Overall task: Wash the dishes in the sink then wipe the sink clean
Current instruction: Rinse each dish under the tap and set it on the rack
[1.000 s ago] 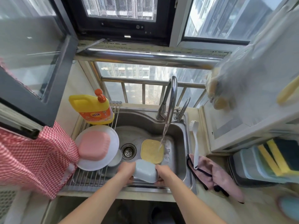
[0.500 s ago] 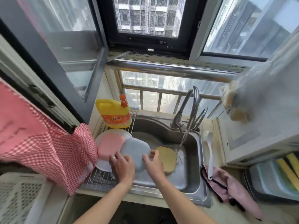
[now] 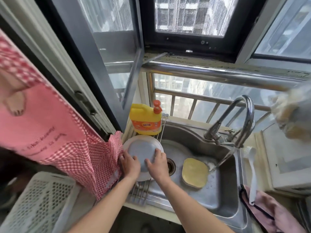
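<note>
A grey-blue bowl [image 3: 142, 153] lies upside down on the white plate [image 3: 155, 140] on the wire drying rack [image 3: 139, 192] at the sink's left. My left hand [image 3: 130, 165] holds its near-left edge and my right hand [image 3: 156, 163] lies over its right side, fingers curved on the bowl. It covers the pink bowl seen earlier. In the steel sink [image 3: 210, 195] a yellow dish [image 3: 194, 173] rests near the drain [image 3: 170, 166]. Water runs from the faucet [image 3: 242, 118] into the basin beside the yellow dish.
A yellow detergent bottle [image 3: 145, 121] stands at the rack's back. A white brush [image 3: 252, 172] and a pink cloth [image 3: 272, 214] lie on the right counter. A red checked cloth [image 3: 58, 132] hangs at left above a white perforated basket [image 3: 38, 206].
Both hands carried the grey-blue bowl from the sink's front edge leftward and set it upside down over the pink bowl on the plate. The camera turned left.
</note>
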Motion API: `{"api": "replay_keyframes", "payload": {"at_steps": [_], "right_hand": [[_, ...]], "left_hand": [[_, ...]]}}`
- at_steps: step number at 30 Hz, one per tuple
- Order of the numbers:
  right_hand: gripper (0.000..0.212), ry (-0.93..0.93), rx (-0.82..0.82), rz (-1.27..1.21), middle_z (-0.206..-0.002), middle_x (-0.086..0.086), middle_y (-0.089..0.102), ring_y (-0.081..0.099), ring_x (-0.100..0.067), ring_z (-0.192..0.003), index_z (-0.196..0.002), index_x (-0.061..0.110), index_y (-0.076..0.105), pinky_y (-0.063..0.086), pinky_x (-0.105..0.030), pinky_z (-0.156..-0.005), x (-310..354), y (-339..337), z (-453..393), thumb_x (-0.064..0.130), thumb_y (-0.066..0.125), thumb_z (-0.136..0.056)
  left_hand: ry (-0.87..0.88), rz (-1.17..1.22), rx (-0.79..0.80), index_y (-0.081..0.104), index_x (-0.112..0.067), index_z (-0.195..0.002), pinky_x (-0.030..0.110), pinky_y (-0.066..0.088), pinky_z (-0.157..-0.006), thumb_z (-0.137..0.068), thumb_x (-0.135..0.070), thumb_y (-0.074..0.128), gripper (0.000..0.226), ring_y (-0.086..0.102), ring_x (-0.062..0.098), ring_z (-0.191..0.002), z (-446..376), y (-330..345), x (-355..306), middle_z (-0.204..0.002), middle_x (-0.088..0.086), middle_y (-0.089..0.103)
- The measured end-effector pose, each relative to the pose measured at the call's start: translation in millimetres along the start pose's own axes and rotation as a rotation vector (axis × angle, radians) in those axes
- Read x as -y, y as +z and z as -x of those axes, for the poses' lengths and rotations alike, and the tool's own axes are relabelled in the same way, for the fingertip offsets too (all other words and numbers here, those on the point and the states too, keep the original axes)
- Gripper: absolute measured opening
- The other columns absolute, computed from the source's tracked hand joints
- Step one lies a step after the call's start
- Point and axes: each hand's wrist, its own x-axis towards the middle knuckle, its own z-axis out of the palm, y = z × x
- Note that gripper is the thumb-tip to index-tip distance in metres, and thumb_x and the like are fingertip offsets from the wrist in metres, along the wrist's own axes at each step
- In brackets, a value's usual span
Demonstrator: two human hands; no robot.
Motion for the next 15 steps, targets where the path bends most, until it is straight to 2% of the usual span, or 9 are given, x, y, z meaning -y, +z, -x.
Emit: {"api": "replay_keyframes", "payload": {"at_steps": [7,10,12,13,15], "right_hand": [[0.058,0.021,-0.057,0.059,-0.127,-0.011,0.044,0.050,-0.033,-0.118,-0.135,0.010,0.047,0.046,-0.038,-0.094,0,12,-11,0.039,0.067,-0.089],[0.060,0.011,-0.074,0.064,-0.128,-0.010,0.043,0.051,-0.031,-0.117,-0.137,0.010,0.047,0.047,-0.038,-0.091,-1,13,-11,0.043,0.066,-0.090],[0.059,0.000,-0.080,0.021,-0.129,-0.008,0.045,0.053,-0.029,-0.114,-0.139,0.011,0.047,0.047,-0.036,-0.091,-6,10,-8,0.041,0.065,-0.092],[0.056,0.005,-0.088,-0.015,-0.129,-0.007,0.046,0.055,-0.027,-0.113,-0.140,0.012,0.048,0.047,-0.034,-0.090,-10,6,-5,0.040,0.063,-0.094],[0.039,0.017,-0.125,-0.074,-0.123,-0.003,0.050,0.058,-0.023,-0.108,-0.131,0.015,0.056,0.044,-0.030,-0.089,-24,-5,2,0.034,0.059,-0.097]], "left_hand": [[0.036,-0.071,0.035,0.031,0.001,-0.150,0.047,0.028,-0.117,-0.101,-0.018,0.051,0.056,0.033,0.041,-0.140,-13,7,12,-0.153,0.024,0.031],[0.085,-0.127,-0.003,0.028,0.001,-0.152,0.047,0.025,-0.119,-0.102,-0.019,0.051,0.058,0.030,0.042,-0.143,-12,11,14,-0.155,0.027,0.029],[0.212,-0.283,-0.068,0.027,0.002,-0.153,0.048,0.027,-0.120,-0.100,-0.021,0.055,0.064,0.032,0.043,-0.144,-4,14,13,-0.155,0.030,0.031],[0.305,-0.348,-0.085,0.028,0.003,-0.152,0.049,0.033,-0.117,-0.099,-0.021,0.057,0.065,0.037,0.044,-0.140,3,16,12,-0.152,0.031,0.037],[0.465,-0.379,-0.066,0.040,0.005,-0.146,0.047,0.048,-0.103,-0.092,-0.016,0.065,0.063,0.055,0.043,-0.124,19,21,3,-0.138,0.029,0.051]]}}
